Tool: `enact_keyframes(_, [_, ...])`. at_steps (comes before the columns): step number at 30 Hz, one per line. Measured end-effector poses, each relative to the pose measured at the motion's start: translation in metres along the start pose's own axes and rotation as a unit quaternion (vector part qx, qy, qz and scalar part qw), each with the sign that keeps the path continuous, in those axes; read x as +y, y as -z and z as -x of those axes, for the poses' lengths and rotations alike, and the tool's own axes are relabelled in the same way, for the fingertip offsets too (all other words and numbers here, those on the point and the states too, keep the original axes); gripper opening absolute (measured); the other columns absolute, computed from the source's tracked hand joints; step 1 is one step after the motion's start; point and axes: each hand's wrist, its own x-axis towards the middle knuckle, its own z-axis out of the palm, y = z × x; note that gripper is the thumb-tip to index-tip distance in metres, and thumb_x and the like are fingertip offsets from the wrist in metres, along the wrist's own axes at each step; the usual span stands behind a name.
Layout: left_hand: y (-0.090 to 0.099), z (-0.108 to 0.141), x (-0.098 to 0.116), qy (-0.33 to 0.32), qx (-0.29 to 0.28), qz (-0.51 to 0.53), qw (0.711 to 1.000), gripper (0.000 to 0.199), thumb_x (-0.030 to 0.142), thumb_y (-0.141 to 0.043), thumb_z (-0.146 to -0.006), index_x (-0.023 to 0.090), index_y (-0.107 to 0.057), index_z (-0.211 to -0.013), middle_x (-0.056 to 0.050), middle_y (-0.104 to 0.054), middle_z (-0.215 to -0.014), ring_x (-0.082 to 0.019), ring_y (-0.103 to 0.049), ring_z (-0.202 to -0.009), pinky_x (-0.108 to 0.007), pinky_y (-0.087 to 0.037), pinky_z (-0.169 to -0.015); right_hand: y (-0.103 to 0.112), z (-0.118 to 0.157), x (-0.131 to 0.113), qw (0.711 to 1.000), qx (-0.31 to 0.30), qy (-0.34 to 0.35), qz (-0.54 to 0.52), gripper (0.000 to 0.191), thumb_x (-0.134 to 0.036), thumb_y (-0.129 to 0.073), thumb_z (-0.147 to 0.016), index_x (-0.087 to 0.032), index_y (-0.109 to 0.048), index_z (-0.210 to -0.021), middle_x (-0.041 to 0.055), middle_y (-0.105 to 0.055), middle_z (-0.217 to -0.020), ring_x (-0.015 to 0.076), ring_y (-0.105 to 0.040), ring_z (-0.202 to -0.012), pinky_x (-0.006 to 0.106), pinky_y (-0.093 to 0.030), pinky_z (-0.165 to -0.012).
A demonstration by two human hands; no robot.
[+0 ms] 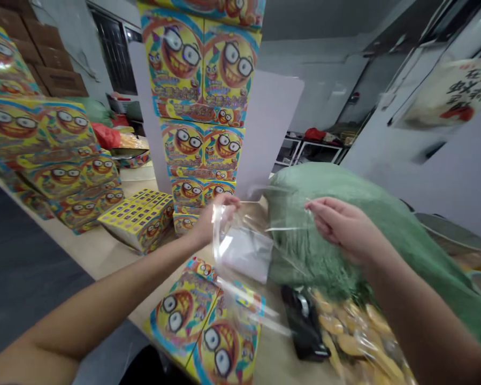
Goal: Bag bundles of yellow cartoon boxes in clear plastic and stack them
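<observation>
Clear plastic film (pixel 244 262), spread between your two hands above the table (pixel 278 363).
Your left hand (pixel 216 216) and right hand (pixel 338 224) pinch its upper edge, fingertips together; a weak pinch could slip, or the tape dispenser (pixel 304 326) snag it. That edge runs left to right; the long axis is too blurred to tell.

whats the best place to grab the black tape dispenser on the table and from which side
Grip the black tape dispenser probably across its near end, right hand coming from above and the near side. Its long, narrow body points roughly toward the wearer; the green sack sits beyond its far end, and wrapped pieces crowd its right side.
</observation>
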Motion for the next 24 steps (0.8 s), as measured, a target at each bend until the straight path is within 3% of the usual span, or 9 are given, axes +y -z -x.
enact_keyframes(3, [0.034, 0.061, 0.048, 0.0, 0.087, 0.128, 0.988, 0.041, 0.042, -0.042, -0.087, 0.016, -0.051, -0.117, -0.011, -0.062, -0.116, -0.023, -0.059, -0.106, -0.038, -0.047, -0.087, -0.021, 0.057, -0.017, 0.998, -0.034, -0.03, -0.051, 0.034, -0.052, -0.064, -0.069, -0.02, -0.059, -0.08, -0.0085, -0.035, -0.044, 0.0051, -0.025, -0.036, 0.019, -0.012, -0.034])
enact_keyframes(6, [0.051, 0.12, 0.073, 0.022, 0.058, 0.22, 0.974, 0.057, 0.056, -0.051, -0.08, 0.018, -0.048, -0.123, -0.013, -0.055, -0.129, -0.026, -0.052, -0.119, -0.039, -0.044, -0.093, -0.052, 0.095, -0.031, 0.995, -0.08, -0.033, -0.056, 0.033, -0.05, -0.062, -0.072, -0.018, -0.058, -0.078, -0.0087, -0.036, -0.043, 0.0048, -0.026, -0.036, 0.018, -0.014, -0.035])
enact_keyframes(8, [0.051, 0.154, 0.079, 0.032, 0.033, 0.216, 0.975, 0.072, 0.05, -0.07, -0.068, 0.022, -0.043, -0.128, -0.012, -0.053, -0.131, -0.026, -0.051, -0.12, -0.038, -0.044, -0.094, -0.079, 0.115, -0.033, 0.989, -0.133, -0.025, -0.057, 0.031, -0.049, -0.059, -0.075, -0.018, -0.058, -0.077, -0.0091, -0.035, -0.041, 0.005, -0.026, -0.036, 0.018, -0.015, -0.036])
enact_keyframes(10, [0.05, 0.184, 0.078, 0.052, 0.08, 0.196, 0.976, 0.07, 0.037, -0.079, -0.061, 0.022, -0.047, -0.121, -0.009, -0.062, -0.116, -0.022, -0.061, -0.103, -0.035, -0.048, -0.088, -0.108, 0.132, -0.029, 0.98, -0.191, -0.019, -0.056, 0.031, -0.049, -0.053, -0.079, -0.019, -0.058, -0.077, -0.0094, -0.034, -0.039, 0.0058, -0.025, -0.035, 0.018, -0.016, -0.036])
enact_keyframes(13, [0.058, 0.224, 0.067, 0.1, 0.182, 0.211, 0.955, 0.038, 0.04, -0.072, -0.07, 0.016, -0.056, -0.095, -0.002, -0.068, -0.085, -0.013, -0.065, -0.069, -0.027, -0.051, -0.069, -0.149, 0.151, -0.019, 0.974, -0.219, 0.041, 0.033, 0.032, -0.048, -0.045, -0.085, -0.02, -0.06, -0.081, -0.0057, -0.043, -0.043, 0.0102, -0.036, -0.037, 0.022, -0.028, -0.039])
enact_keyframes(16, [0.079, 0.257, 0.05, 0.129, 0.238, 0.203, 0.941, 0.034, 0.047, -0.064, -0.077, 0.015, -0.058, -0.085, -0.002, -0.068, -0.078, -0.011, -0.064, -0.062, -0.021, -0.048, -0.058, -0.183, 0.169, -0.021, 0.945, -0.098, 0.252, 0.186, 0.028, -0.042, -0.052, -0.083, -0.019, -0.063, -0.096, 0.0081, -0.067, -0.079, 0.0232, -0.06, -0.075, 0.038, -0.049, -0.068])
enact_keyframes(19, [0.097, 0.282, 0.037, 0.126, 0.252, 0.135, 0.95, 0.036, 0.048, -0.066, -0.074, 0.013, -0.062, -0.081, -0.003, -0.067, -0.076, -0.012, -0.065, -0.065, -0.02, -0.047, -0.056, -0.217, 0.191, -0.034, 0.884, -0.02, 0.418, 0.208, 0.039, -0.036, -0.057, -0.082, -0.018, -0.057, -0.116, 0.0143, -0.06, -0.119, 0.0307, -0.049, -0.117, 0.051, -0.037, -0.1])
enact_keyframes(21, [0.101, 0.293, 0.034, 0.133, 0.226, 0.134, 0.956, 0.036, 0.046, -0.07, -0.071, 0.013, -0.062, -0.083, -0.002, -0.067, -0.073, -0.012, -0.065, -0.064, -0.021, -0.049, -0.057, -0.241, 0.202, -0.041, 0.881, -0.063, 0.435, 0.173, 0.047, -0.035, -0.061, -0.08, -0.019, -0.053, -0.123, 0.0134, -0.057, -0.124, 0.0302, -0.046, -0.122, 0.051, -0.035, -0.103])
enact_keyframes(24, [0.103, 0.305, 0.033, 0.136, 0.209, 0.176, 0.952, 0.033, 0.041, -0.073, -0.069, 0.014, -0.061, -0.085, -0.002, -0.068, -0.072, -0.012, -0.064, -0.063, -0.024, -0.051, -0.06, -0.274, 0.204, -0.034, 0.927, -0.21, 0.302, 0.073, 0.038, -0.035, -0.056, -0.083, -0.02, -0.054, -0.117, 0.0089, -0.068, -0.094, 0.0249, -0.063, -0.094, 0.044, -0.049, -0.085])
